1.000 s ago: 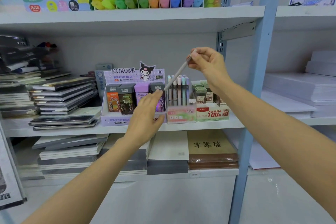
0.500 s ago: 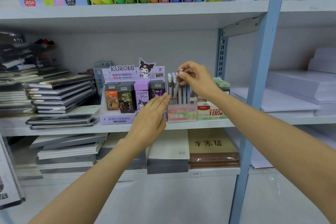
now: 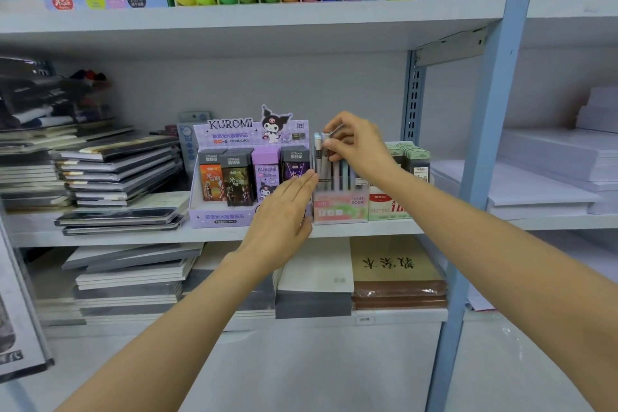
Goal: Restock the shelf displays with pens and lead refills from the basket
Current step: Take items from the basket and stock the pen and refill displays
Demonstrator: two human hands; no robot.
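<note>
Right hand (image 3: 359, 147): thumb and fingertips pinch the top of a slim grey pen (image 3: 325, 162), which stands upright in the pink "Fruit Soda" card display box (image 3: 339, 209) on the white middle shelf (image 3: 133, 235). Left hand (image 3: 284, 207): flat, fingers straight, tips touching the box's 9 o'clock side. Purple Kuromi lead-refill display (image 3: 224, 218) sits at the box's 9 o'clock, green-white refill carton (image 3: 384, 207) at its 3 o'clock.

The right hand (image 3: 359, 147) pinches the top of a slim grey pen (image 3: 325, 165) standing upright among other pastel pens in a pink-and-green cardboard display box (image 3: 341, 207) on the grey metal shelf (image 3: 133, 237). The left hand (image 3: 284, 211), fingers straight, lies flat against that box's left side, in front of a purple Kuromi lead-refill display carton (image 3: 224, 218).
</note>
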